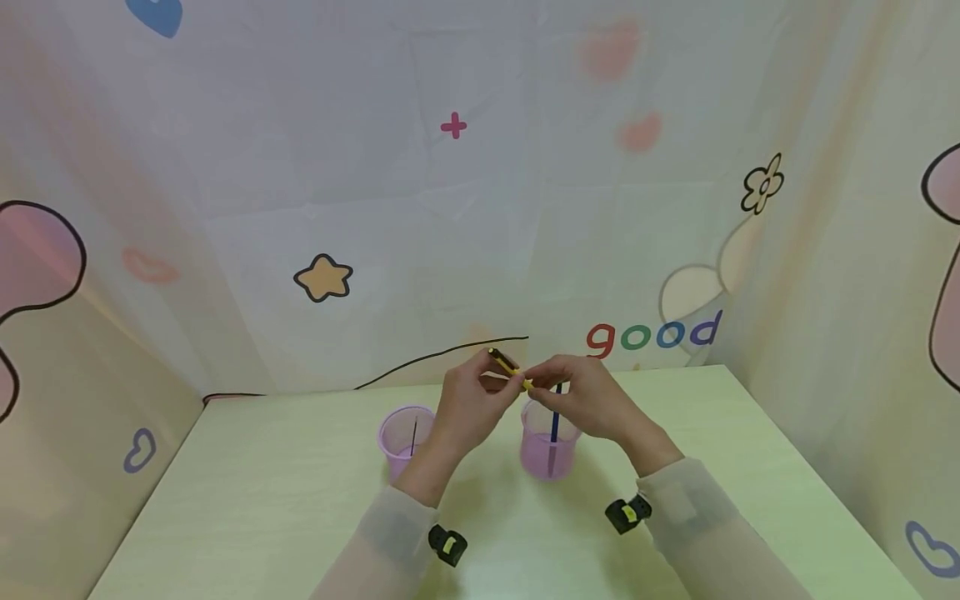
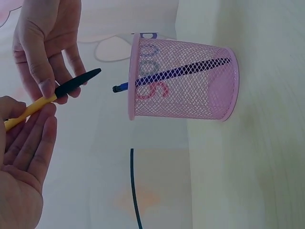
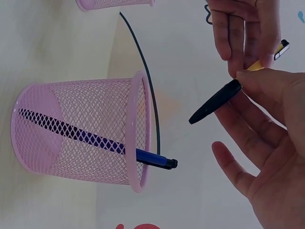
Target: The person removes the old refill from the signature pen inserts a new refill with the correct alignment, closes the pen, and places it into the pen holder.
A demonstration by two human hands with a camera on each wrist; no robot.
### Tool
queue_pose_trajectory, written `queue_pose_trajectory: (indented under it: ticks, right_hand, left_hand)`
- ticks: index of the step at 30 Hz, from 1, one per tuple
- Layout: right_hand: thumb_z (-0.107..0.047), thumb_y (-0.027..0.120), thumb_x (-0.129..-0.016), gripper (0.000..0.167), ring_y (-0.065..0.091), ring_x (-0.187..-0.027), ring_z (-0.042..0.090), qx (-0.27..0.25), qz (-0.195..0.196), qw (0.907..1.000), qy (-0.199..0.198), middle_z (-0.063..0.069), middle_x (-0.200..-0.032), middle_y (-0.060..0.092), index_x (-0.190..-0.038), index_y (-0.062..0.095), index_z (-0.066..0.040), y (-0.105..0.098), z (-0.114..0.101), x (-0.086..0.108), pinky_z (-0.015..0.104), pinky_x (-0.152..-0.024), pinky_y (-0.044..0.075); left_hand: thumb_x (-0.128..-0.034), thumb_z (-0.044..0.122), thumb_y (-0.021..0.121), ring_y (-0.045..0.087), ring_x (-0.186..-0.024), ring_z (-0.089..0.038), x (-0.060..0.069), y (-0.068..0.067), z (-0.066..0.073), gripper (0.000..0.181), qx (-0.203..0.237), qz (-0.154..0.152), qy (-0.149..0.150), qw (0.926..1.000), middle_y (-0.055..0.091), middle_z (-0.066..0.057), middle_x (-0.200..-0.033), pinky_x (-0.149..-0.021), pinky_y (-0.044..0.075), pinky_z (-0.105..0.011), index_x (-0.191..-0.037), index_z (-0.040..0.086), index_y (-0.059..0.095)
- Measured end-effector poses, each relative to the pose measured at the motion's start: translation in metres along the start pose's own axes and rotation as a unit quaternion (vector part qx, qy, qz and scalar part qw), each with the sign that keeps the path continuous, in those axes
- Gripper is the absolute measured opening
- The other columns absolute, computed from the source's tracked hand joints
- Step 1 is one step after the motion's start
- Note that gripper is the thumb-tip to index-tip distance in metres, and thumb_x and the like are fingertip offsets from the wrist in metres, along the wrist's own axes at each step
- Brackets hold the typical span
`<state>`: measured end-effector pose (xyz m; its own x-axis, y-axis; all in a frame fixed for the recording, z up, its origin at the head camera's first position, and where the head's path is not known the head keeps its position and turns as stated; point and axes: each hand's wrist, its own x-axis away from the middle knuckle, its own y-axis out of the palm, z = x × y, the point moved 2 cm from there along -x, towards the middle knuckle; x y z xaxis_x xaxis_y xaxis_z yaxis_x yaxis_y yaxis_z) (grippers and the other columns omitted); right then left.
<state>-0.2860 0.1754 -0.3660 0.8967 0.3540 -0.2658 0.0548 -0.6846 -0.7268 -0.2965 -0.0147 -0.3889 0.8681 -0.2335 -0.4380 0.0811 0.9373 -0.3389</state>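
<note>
A yellow pen with a black front section (image 2: 76, 83) is held in the air between both hands, above the right-hand pink mesh cup (image 1: 548, 454). My left hand (image 1: 472, 402) pinches its yellow barrel towards the clip end. My right hand (image 1: 588, 398) pinches it where the yellow meets the black grip, thumb on top; the black tip (image 3: 214, 101) sticks out past the fingers. Inside the right-hand cup a blue pen (image 3: 152, 158) leans, its black end above the rim.
Behind my left wrist stands another pink mesh cup (image 1: 394, 433) with a thin dark line visible inside. Both cups are on the pale green table (image 1: 285, 500). Printed cloth walls (image 1: 375, 208) rise at the back and both sides.
</note>
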Motion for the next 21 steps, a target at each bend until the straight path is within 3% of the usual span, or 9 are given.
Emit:
queue_pose_trajectory:
  ticks: [8, 21]
  right_hand:
    - [-0.016, 0.076, -0.096, 0.022, 0.07, -0.098, 0.013, 0.005, 0.0, 0.9999, -0.016, -0.006, -0.105, 0.074, -0.117, 0.078, -0.018, 0.0, 0.0, 0.001, 0.034, -0.084, 0.058]
    - [-0.018, 0.075, -0.096, 0.018, 0.067, -0.096, 0.01, 0.004, -0.006, 0.9995, -0.032, -0.009, -0.102, 0.071, -0.114, 0.08, -0.022, 0.001, -0.004, 0.004, 0.03, -0.081, 0.056]
  left_hand:
    - [-0.0948, 0.017, 0.077, 0.078, -0.093, -0.028, 0.002, -0.003, -0.005, 0.016, 0.063, 0.005, -0.025, 0.9977, 0.077, -0.01, -0.104, -0.08, 0.063, -0.032, -0.108, 0.01, 0.069]
    - [-0.0942, 0.014, 0.077, 0.078, -0.088, -0.022, 0.01, -0.015, -0.01, 0.017, 0.151, -0.001, -0.049, 0.9873, 0.074, -0.012, -0.103, -0.082, 0.064, -0.033, -0.107, 0.006, 0.069]
